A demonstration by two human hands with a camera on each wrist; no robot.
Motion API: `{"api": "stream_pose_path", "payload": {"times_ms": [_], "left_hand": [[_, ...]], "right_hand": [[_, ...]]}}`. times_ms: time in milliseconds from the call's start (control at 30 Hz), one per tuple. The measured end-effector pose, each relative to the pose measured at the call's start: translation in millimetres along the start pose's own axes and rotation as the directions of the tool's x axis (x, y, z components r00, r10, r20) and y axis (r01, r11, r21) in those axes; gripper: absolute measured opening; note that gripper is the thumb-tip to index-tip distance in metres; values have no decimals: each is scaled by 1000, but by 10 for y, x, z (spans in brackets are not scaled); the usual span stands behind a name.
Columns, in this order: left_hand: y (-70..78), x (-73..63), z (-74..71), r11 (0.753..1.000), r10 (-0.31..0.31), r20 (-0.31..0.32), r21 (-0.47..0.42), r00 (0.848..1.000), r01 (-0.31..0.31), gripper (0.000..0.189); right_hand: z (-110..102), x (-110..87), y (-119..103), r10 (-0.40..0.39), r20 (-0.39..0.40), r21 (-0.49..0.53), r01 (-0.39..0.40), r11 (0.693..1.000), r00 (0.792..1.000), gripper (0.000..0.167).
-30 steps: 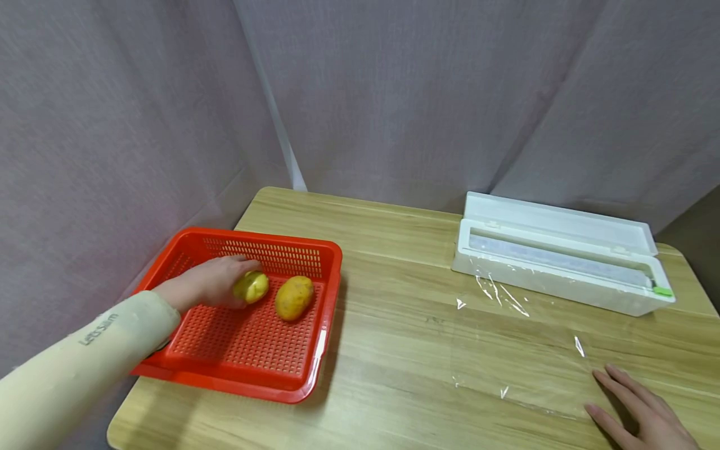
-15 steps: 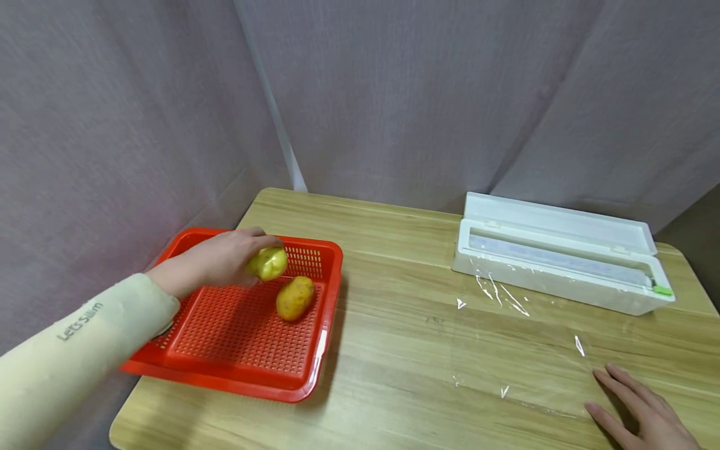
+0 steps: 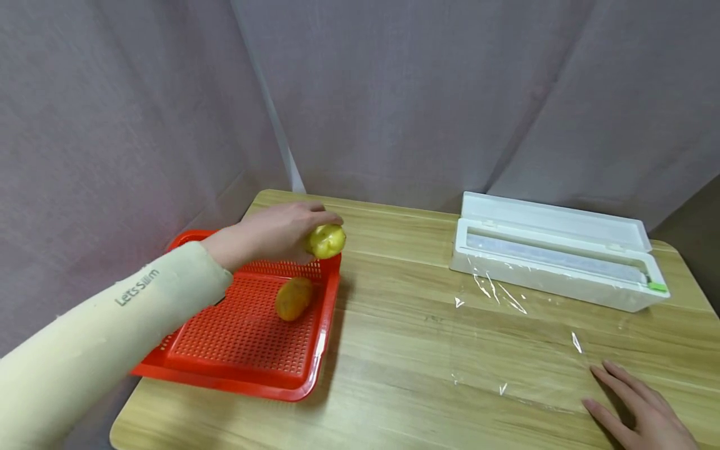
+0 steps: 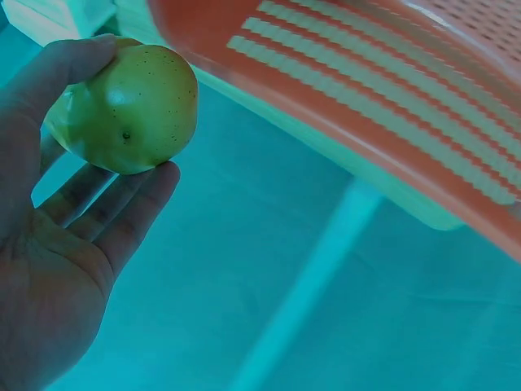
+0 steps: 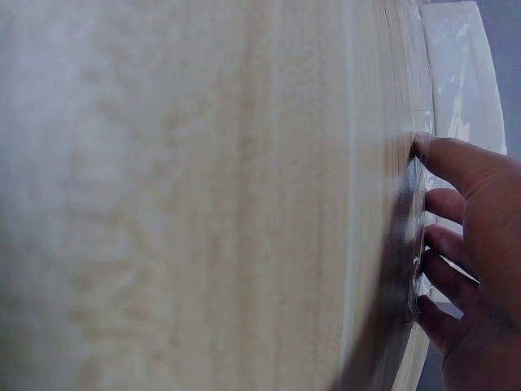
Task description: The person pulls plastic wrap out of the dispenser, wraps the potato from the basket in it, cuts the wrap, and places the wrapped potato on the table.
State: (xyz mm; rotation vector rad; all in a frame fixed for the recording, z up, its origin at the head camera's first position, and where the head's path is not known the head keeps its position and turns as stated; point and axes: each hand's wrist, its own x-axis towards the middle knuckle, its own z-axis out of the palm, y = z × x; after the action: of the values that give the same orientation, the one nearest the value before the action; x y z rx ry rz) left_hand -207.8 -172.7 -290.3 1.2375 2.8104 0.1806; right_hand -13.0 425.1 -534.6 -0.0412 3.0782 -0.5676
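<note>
My left hand (image 3: 278,234) holds a round yellow-green fruit (image 3: 327,242) above the far right corner of a red plastic basket (image 3: 247,389). In the left wrist view, thumb and fingertips grip this smooth, dark-speckled fruit (image 4: 142,110); its exact kind is unclear. An oval orange-yellow fruit, like a mango (image 3: 294,299), lies inside the basket. My right hand (image 3: 644,409) rests with fingers spread at the near right corner of a sheet of clear plastic wrap (image 3: 523,356). The right wrist view has its fingertips (image 5: 431,142) touching the film on the tabletop.
A long white wrap dispenser (image 3: 554,281) stands at the back right, its lid raised and a green slider (image 3: 657,287) at its right end. The film stretches from its front across the wooden table (image 3: 388,312). Grey curtains (image 3: 394,94) hang behind the table.
My left hand has lifted the yellow-green fruit out of the basket and carried it up and right, to the basket's far corner. The right hand has stayed in place on the film.
</note>
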Motion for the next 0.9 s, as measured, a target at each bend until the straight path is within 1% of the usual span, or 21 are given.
{"api": "stream_pose_path", "payload": {"times_ms": [233,367,533,633,767,900], "left_hand": [[287,391,-33,999,32,70,14,997,-33,66],[471,628,-35,999,43,106,26,993,-46,66],[704,914,8,995,76,134,51,988,-83,64],[862,1076,49,991,107,164,65,981,-119,62],[1090,1266,103,984,140,215,80,966,-161,60],[1290,1425,189,976,144,251,126,957,-179,63]], "right_hand": [[-51,43,-50,34,49,-27,-32,999,998,77],[-66,51,-57,32,47,-25,-30,999,998,77],[-63,47,-41,29,40,-30,-28,999,999,76],[-57,36,-23,27,28,-25,-26,999,999,75],[-49,26,-9,29,20,-31,-29,999,999,75],[-54,26,-20,32,30,-32,-31,999,999,76]]}}
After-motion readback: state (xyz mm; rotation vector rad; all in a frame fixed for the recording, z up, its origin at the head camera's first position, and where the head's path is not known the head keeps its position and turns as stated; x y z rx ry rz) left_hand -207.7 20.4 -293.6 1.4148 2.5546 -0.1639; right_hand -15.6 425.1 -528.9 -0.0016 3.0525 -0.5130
